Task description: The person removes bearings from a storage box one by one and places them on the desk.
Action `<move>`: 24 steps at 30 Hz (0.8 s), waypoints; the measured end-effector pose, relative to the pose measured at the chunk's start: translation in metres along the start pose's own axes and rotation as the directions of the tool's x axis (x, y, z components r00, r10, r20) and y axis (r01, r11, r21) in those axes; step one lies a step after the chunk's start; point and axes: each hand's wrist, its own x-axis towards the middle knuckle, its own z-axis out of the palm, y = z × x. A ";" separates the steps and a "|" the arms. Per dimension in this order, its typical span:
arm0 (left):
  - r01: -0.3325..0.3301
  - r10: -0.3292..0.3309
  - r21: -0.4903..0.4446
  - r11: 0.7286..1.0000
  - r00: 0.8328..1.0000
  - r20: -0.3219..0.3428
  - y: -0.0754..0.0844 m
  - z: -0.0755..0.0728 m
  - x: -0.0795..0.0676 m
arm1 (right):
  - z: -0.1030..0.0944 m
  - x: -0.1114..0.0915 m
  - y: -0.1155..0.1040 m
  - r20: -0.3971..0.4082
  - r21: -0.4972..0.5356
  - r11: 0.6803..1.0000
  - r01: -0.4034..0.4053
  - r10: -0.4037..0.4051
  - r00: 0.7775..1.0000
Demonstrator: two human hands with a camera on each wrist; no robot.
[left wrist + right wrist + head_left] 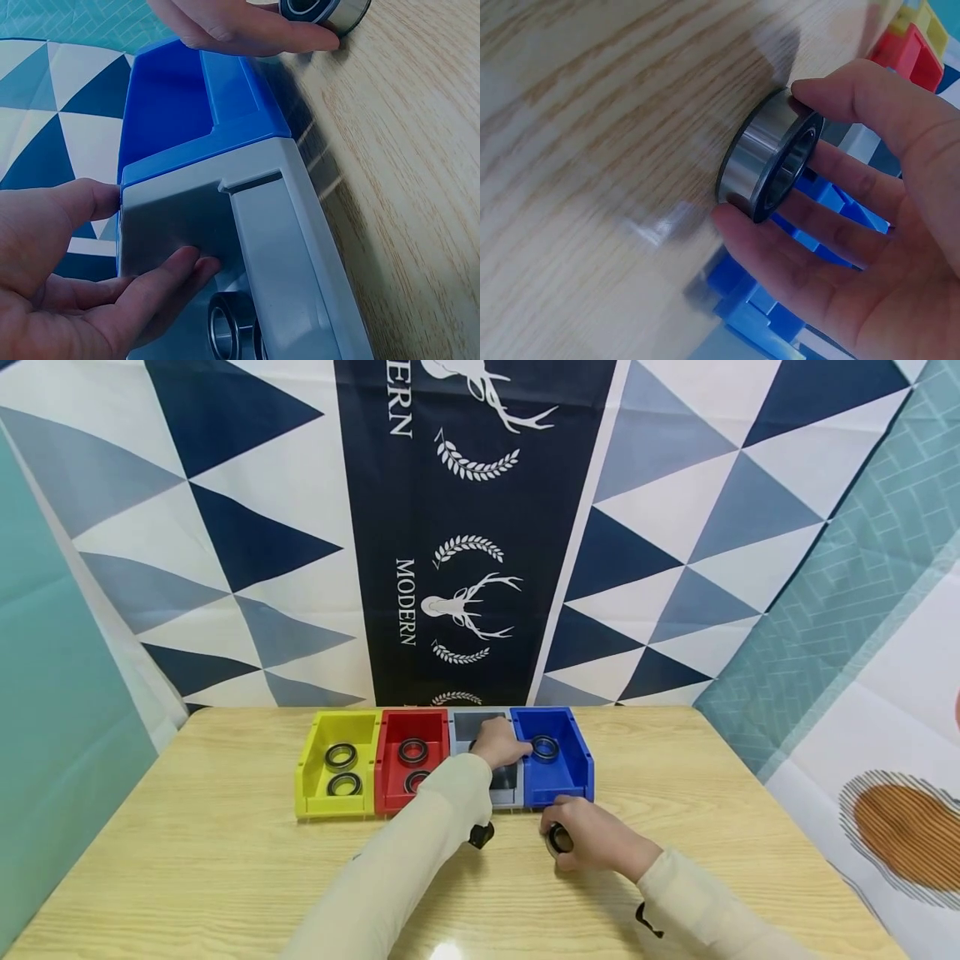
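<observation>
My right hand (592, 833) grips a ball bearing (769, 157), a steel ring with black-edged faces, between thumb and fingertips. It holds the ring close over the wooden table, just in front of the blue bin (577, 768). My left hand (498, 745) reaches into the grey bin (277, 262), its thumb at the wall shared with the blue bin. Nothing shows between the left hand's loosely bent fingers (161, 285). Beside those fingertips, a bearing (232, 324) stands on edge in the grey bin; the left arm hides part of this bin in the head view.
A red bin (390, 727) and a yellow bin (307, 777) continue the row leftward, each with two bearings. One more bearing (545, 748) lies in the blue bin. Behind the wooden table (187, 860) hangs a patterned cloth (465, 510).
</observation>
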 end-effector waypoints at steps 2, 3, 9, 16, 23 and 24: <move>0.003 -0.003 -0.001 1.000 1.000 -0.005 0.000 0.000 0.000 | -0.002 0.000 -0.001 0.016 0.008 1.000 0.010 -0.010 1.000; 0.004 -0.004 -0.001 1.000 1.000 -0.006 0.000 0.000 -0.001 | -0.004 0.000 -0.002 0.031 0.012 1.000 0.012 -0.013 0.999; -0.005 0.005 0.002 1.000 1.000 -0.018 0.000 0.001 -0.002 | -0.022 0.000 -0.003 0.171 0.036 0.999 -0.002 -0.005 0.985; 0.002 -0.002 0.002 1.000 1.000 -0.027 0.001 0.001 -0.004 | -0.043 0.004 -0.002 0.168 -0.018 1.000 0.009 -0.006 0.986; -0.008 0.008 0.005 1.000 0.999 -0.045 0.002 0.000 -0.004 | -0.044 0.018 0.007 -0.176 -0.214 0.977 0.005 -0.044 0.983; -0.009 0.010 0.011 1.000 0.999 -0.048 0.002 0.000 -0.004 | -0.043 0.021 0.009 -0.229 -0.244 0.970 -0.005 -0.053 0.972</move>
